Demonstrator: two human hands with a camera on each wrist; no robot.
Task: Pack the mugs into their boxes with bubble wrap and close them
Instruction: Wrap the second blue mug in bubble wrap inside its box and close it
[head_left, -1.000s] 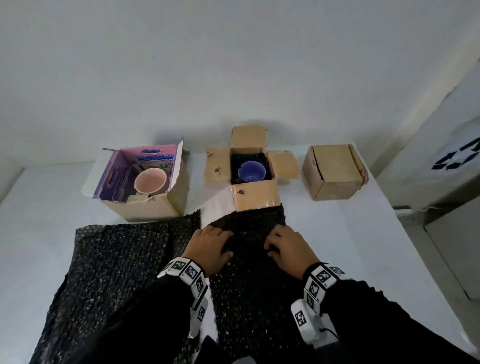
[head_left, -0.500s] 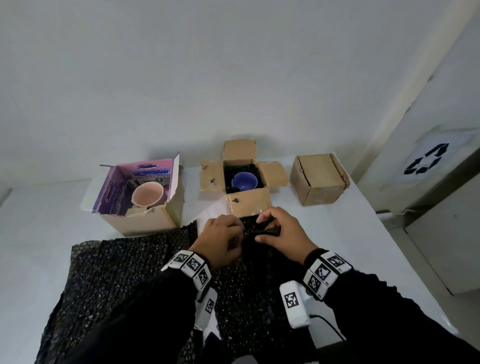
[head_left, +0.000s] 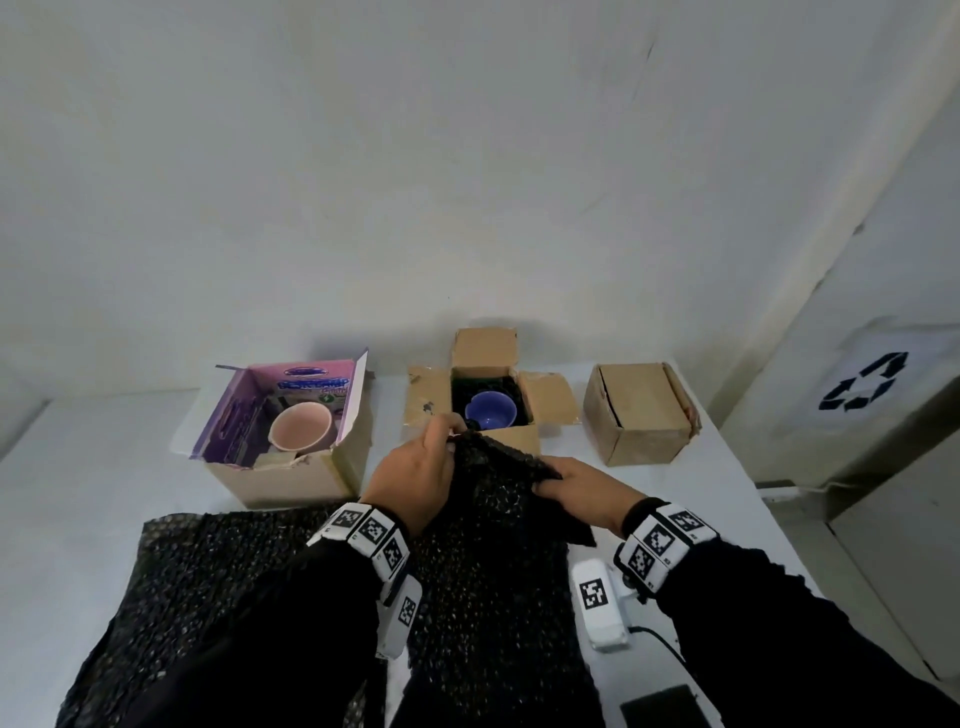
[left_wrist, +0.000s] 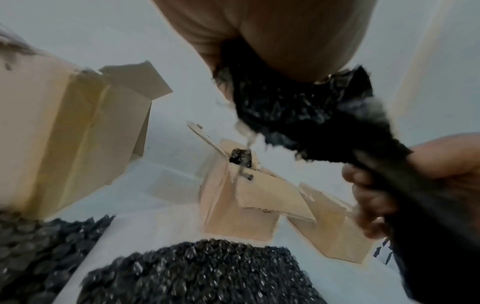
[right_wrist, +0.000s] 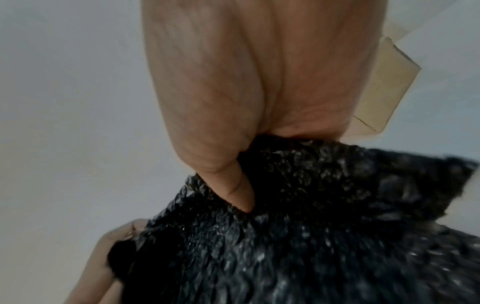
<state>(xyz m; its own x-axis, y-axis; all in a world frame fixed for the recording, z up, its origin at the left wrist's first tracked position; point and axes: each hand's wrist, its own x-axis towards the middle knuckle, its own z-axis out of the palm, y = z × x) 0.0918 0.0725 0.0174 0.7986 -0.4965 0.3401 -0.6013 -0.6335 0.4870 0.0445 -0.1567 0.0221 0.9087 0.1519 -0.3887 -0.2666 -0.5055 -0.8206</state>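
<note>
Both hands are pinching the black bubble wrap (head_left: 498, 483): left hand (head_left: 415, 473) at 10 o'clock, right hand (head_left: 582, 493) at 3. Only the head view is showing the blue mug (head_left: 490, 409) boxed.

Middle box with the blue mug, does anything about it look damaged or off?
Yes. The middle box has dark scuffed spots on its left flap, and in the left wrist view a torn dark hole shows in the cardboard. The blue mug sits tilted inside on black padding. Both hands hold the bubble wrap just before it.
</note>
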